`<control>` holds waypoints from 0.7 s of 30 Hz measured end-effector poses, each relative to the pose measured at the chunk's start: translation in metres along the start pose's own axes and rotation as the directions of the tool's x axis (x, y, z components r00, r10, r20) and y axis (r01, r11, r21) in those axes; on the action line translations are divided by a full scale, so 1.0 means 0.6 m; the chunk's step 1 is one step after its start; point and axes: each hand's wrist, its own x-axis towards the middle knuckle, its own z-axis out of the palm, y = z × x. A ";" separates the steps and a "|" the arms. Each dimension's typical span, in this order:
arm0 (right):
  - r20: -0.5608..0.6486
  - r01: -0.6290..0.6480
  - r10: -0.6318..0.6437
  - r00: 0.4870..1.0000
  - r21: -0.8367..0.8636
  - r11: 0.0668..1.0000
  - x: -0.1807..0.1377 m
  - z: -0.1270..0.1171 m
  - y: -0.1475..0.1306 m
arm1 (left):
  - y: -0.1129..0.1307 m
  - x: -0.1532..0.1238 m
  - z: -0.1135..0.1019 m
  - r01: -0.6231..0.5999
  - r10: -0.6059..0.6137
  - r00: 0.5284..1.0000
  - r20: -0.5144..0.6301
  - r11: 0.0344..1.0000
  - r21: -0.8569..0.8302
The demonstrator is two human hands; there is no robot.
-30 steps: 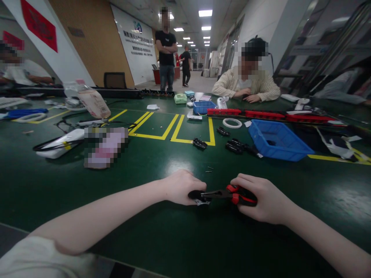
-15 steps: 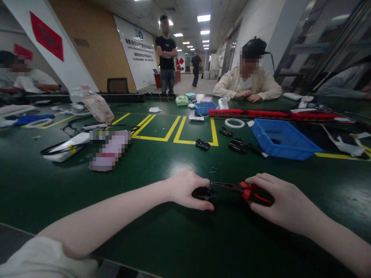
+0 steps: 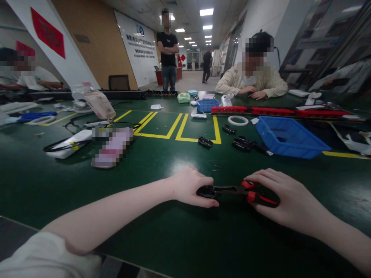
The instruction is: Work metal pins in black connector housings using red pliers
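Observation:
My left hand [image 3: 191, 188] is closed around a small black plastic part [image 3: 205, 191], gripping it between thumb and fingers just above the green table [image 3: 139, 239]. In my right hand [image 3: 285, 197] are long-nose pliers [image 3: 242, 190] with red and black handles. Their jaws point left and meet the right end of the black part; whether they pinch it I cannot tell. Two thin metal pins [image 3: 216, 168] lie on the table just beyond my hands. Farther off sit several similar black parts [image 3: 205, 141].
A blue bin [image 3: 292, 139] stands at the right, beside a white ring [image 3: 237, 121]. Left of my hands lie a blurred-out pinkish object [image 3: 111, 150], a white pouch [image 3: 68, 144] and a plastic bottle [image 3: 100, 103]. Across the table sits a person [image 3: 252, 77]; another stands behind [image 3: 168, 50].
The pliers' tips have come down from above the black part to its right end. The black part has turned slightly in my left hand. The view has shifted a little.

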 end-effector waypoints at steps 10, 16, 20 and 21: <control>0.007 -0.005 0.004 1.000 0.046 0.999 -0.007 0.006 0.001 | 0.001 -0.001 -0.002 -0.023 0.024 1.000 -0.008 1.000 0.014; 0.000 0.026 -0.026 1.000 0.038 0.999 -0.004 0.004 -0.004 | 0.002 0.001 0.002 -0.004 0.005 1.000 -0.024 0.998 0.066; 0.007 0.020 -0.021 1.000 0.055 0.998 -0.004 0.005 -0.006 | 0.005 0.001 0.002 0.024 -0.023 1.000 -0.012 0.995 0.093; 0.016 0.016 -0.017 1.000 0.060 0.998 -0.003 0.004 -0.006 | 0.006 0.001 0.001 0.028 -0.028 1.000 -0.007 0.995 0.098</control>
